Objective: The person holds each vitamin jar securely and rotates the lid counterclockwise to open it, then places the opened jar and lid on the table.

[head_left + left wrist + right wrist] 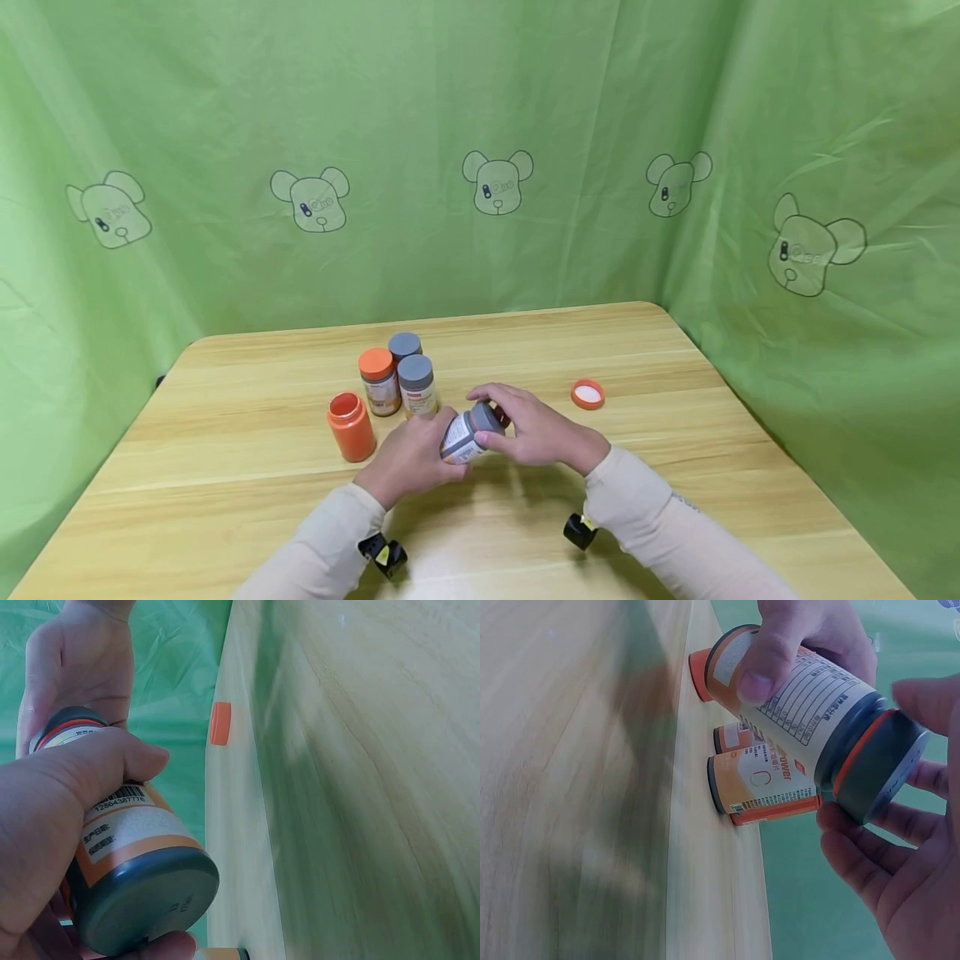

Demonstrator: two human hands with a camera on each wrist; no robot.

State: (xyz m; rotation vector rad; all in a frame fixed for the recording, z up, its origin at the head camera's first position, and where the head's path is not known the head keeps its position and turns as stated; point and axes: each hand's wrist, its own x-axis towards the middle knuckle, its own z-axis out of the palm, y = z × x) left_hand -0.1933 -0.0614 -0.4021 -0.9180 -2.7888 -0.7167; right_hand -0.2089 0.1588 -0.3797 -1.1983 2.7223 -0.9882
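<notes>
Tilted in the air over the table is a supplement bottle (460,442) with a white and orange label and a grey screw cap (485,418). My left hand (411,458) grips its body, thumb across the label, and the dark base (154,900) faces the left wrist camera. At the other end my right hand (536,427) holds the cap between thumb and fingers. An orange-red ring (859,754) shows at the cap's lower edge. Left of my left hand stands an orange bottle (352,433) without a lid, its mouth uncovered.
Behind my left hand three capped bottles stand close together: one with an orange cap (376,363), two with grey caps (416,372). An orange lid (587,394) lies inside up at the right on the wooden table (637,350). A green curtain (405,100) hangs around the table.
</notes>
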